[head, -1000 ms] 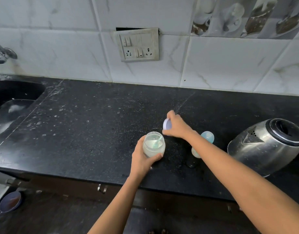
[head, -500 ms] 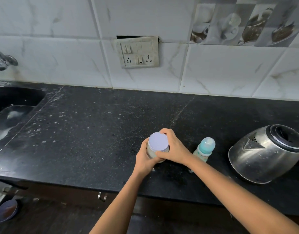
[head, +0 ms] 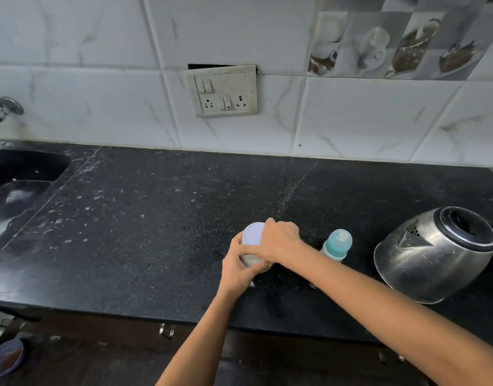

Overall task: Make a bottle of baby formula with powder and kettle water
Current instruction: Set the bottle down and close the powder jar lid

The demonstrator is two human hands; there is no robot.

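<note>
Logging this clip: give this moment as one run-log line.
left hand: grips jar | right hand: grips lid on jar | baby bottle: upright, between jar and kettle

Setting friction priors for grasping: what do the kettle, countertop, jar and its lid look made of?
Kettle: likely stainless steel, shiny with scuffed reflections; black rim, probably plastic.
Countertop: seemingly polished black stone, speckled, one seam.
Jar: pale translucent wall, glass or plastic, unclear.
Lid: matte lilac, probably plastic.
</note>
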